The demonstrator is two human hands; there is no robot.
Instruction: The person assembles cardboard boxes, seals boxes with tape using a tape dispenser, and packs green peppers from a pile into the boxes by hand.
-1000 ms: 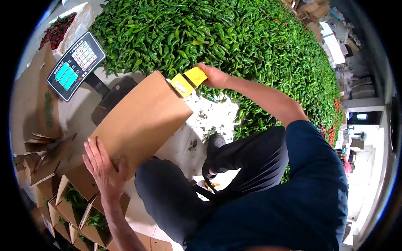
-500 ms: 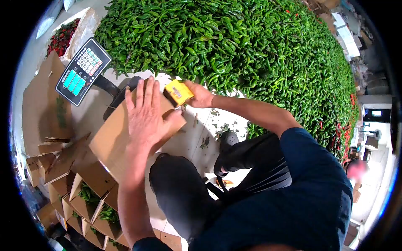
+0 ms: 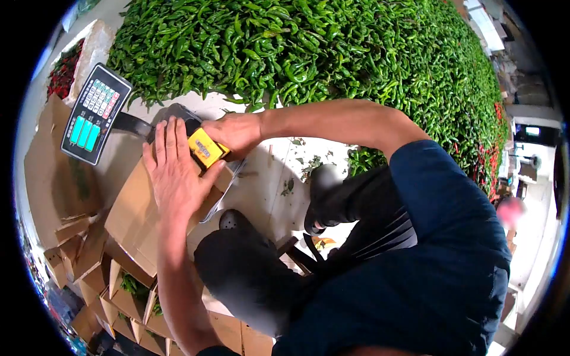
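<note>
A closed cardboard box [image 3: 133, 216] sits on the platform of a digital scale, whose grey edge shows along the box's right side. Flat on the box's top, fingers stretched out, lies my left hand [image 3: 175, 169]. A yellow boxy tape dispenser [image 3: 208, 148] with a label and dark edge is gripped in my right hand [image 3: 234, 133], at the box's far end beside my left fingers. The right fingertips are partly hidden behind the dispenser. Just beyond the hands stands the scale's display [image 3: 96, 114], with keys and lit green panels.
A large heap of green chili peppers [image 3: 309, 59] covers the floor ahead and right. Open cardboard boxes [image 3: 127, 296], some holding peppers, crowd the lower left. A white foam box [image 3: 95, 50] of red peppers stands far left. Loose leaves [image 3: 288, 187] litter the floor.
My right hand has carried the yellow tape dispenser left, onto the box's far end beside my left hand. The left hand has stayed flat on the box. The view has shifted slightly.
</note>
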